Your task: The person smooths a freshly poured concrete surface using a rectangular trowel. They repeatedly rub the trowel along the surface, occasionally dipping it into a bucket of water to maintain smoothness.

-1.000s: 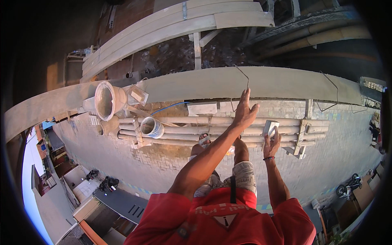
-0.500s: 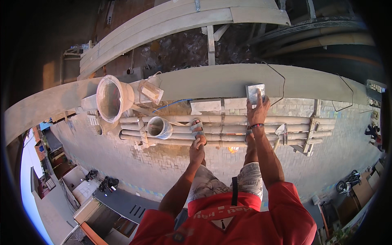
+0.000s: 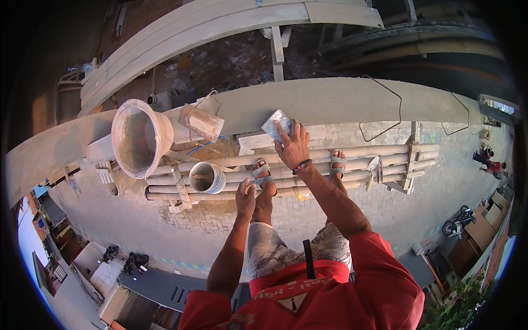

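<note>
My right hand (image 3: 295, 144) grips a small grey rectangular block (image 3: 276, 125), its fingers spread over the block's edge. The block rests against the near edge of a long grey plastered beam (image 3: 330, 102) that crosses the view. Lower down and to the left, my left hand (image 3: 246, 201) hangs with its fingers loosely curled and nothing visible in them. It is near my left knee, right of a small pale bucket (image 3: 208, 177) with grey contents. A wooden-handled float (image 3: 202, 123) lies farther off, by the beam.
My sandalled feet stand on a scaffold of bamboo poles (image 3: 308, 171), high above a paved ground (image 3: 330, 220). A large pale bucket (image 3: 142, 137) stands at the left. Bent wire hooks (image 3: 400, 110) hang over the beam. A trowel (image 3: 373, 168) lies on the poles.
My right hand has slid left along the beam with the block, which is now tilted. My left hand has moved slightly left and down. The view has shifted a little.
</note>
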Available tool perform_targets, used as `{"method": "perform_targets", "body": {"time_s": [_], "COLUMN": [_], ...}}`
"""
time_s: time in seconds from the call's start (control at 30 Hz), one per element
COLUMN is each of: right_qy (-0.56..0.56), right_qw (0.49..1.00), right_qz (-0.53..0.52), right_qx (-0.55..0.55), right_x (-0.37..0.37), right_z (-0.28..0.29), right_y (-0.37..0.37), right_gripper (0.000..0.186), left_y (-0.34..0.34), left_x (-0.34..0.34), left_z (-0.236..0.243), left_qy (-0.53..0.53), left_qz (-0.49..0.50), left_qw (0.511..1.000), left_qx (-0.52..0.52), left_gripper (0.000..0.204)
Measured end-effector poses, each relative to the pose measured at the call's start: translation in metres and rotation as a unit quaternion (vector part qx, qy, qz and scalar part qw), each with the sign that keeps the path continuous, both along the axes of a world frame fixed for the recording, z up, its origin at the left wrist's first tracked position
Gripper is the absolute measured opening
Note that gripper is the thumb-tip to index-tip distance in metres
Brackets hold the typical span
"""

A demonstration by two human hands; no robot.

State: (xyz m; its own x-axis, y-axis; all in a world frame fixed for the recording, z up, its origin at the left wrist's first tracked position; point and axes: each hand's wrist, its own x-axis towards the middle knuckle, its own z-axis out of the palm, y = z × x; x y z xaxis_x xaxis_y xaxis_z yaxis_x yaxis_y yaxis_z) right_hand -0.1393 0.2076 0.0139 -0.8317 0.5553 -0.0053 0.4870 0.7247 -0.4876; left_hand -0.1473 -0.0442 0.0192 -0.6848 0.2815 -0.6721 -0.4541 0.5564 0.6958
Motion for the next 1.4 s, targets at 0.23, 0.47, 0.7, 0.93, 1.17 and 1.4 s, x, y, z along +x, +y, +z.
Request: {"method": "perform_targets", "body": {"time_s": [0.23, 0.47, 0.7, 0.93, 1.17, 1.4], "right_qy": [-0.071, -0.034, 0.075, 0.059, 0.075, -0.027], "right_qw": [0.940, 0.947, 0.986, 0.920, 0.987, 0.969], "right_qz": [-0.310, -0.311, -0.148, -0.383, -0.142, -0.230], "right_qx": [0.123, 0.068, -0.007, 0.067, -0.015, 0.082], "right_x": [0.098, 0.025, -0.001, 0.088, 0.020, 0.057], "right_z": [-0.006, -0.001, 0.016, 0.007, 0.004, 0.000], "right_y": [0.134, 0.058, -0.001, 0.107, 0.006, 0.062], "right_gripper": [0.060, 0.064, 0.064, 0.056, 0.068, 0.064], "left_y": [-0.008, -0.017, -0.004, -0.023, -0.018, -0.012], "left_x": [-0.011, -0.011, -0.033, -0.028, -0.004, -0.001], "left_z": [-0.004, -0.015, -0.011, -0.022, -0.025, -0.027], "left_qy": [-0.026, -0.055, 0.017, -0.018, -0.015, -0.021], "left_qz": [-0.054, -0.081, -0.169, -0.169, -0.225, -0.213], "left_qw": [0.998, 0.995, 0.984, 0.985, 0.974, 0.977], "left_qx": [0.026, 0.007, 0.043, 0.000, -0.007, 0.019], "left_gripper": [0.040, 0.038, 0.037, 0.039, 0.039, 0.039]}}
